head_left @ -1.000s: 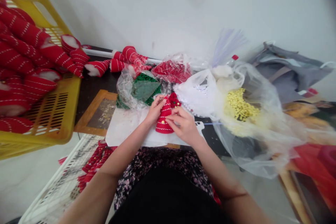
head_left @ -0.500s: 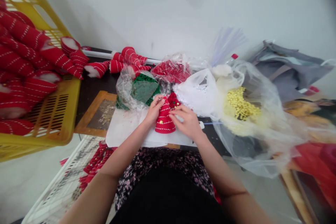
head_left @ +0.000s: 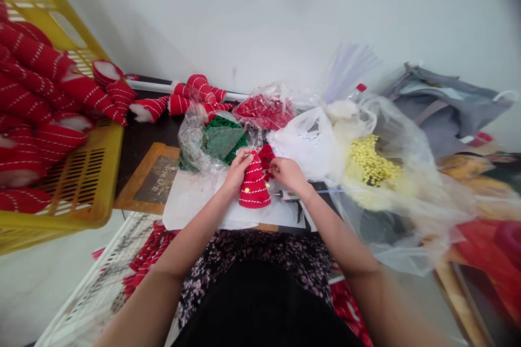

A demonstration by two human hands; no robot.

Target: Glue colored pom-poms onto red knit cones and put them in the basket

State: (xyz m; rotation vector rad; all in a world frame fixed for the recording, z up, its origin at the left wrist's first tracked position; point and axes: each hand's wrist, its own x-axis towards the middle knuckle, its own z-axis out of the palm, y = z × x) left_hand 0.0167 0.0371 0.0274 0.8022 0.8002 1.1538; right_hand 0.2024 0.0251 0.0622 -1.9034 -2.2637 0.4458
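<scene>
My left hand [head_left: 238, 169] is closed round the upper left side of a red fabric cone [head_left: 254, 187] with white dashed stripes. Small yellow pom-poms [head_left: 247, 190] sit on the cone's lower part. My right hand [head_left: 290, 173] is just right of the cone, its fingertips pinched together at a small heap of dark red pom-poms [head_left: 266, 154]. Whatever is between those fingertips is too small to make out. Below that hand a glue gun [head_left: 288, 195] lies on the white paper [head_left: 195, 200], its nozzle pointing at the cone.
Behind my hands are bags of green pom-poms [head_left: 223, 135] and red pom-poms [head_left: 264, 111], plus a white plastic bag [head_left: 307, 138]. Yellow pom-poms [head_left: 372, 162] fill a clear bag at right. A yellow crate [head_left: 97, 173] with striped red cones stands left, beside a wooden frame [head_left: 142, 203].
My right hand has moved slightly up and away from the cone to the red heap, uncovering the glue gun. A second yellow pom-pom now shows on the cone's right side.
</scene>
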